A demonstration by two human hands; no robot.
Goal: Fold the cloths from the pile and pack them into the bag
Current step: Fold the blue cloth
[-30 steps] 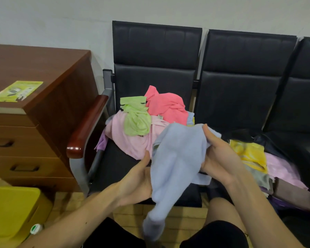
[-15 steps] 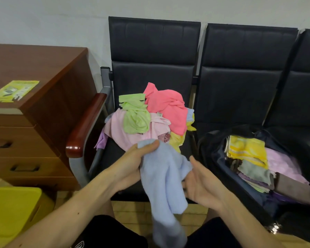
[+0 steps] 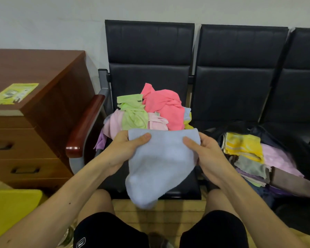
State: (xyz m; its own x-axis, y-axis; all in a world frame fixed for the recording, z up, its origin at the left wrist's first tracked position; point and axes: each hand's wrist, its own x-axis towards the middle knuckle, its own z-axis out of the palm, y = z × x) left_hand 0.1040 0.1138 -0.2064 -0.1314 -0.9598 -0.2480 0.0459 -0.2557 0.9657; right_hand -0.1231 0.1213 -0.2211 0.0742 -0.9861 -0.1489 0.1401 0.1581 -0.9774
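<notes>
Both the left hand (image 3: 123, 152) and the right hand (image 3: 207, 154) pinch the top edge of a pale blue towel (image 3: 159, 165), held in front of the cloth pile (image 3: 150, 111). It looks soft, light and limp; gripping its corners should spread it.

To your left stands a brown wooden drawer cabinet (image 3: 34, 108), with a yellow-green leaflet (image 3: 13, 93) lying flat on its top near the front edge. Ahead of you runs a row of black padded seats (image 3: 236, 72) against a pale wall (image 3: 61, 18); the leftmost seat has a glossy reddish wooden armrest (image 3: 84, 126) on a grey metal frame. At your lower left you see a yellow box (image 3: 11, 208), and beneath your knees lies a light wooden floor (image 3: 168, 212).
</notes>
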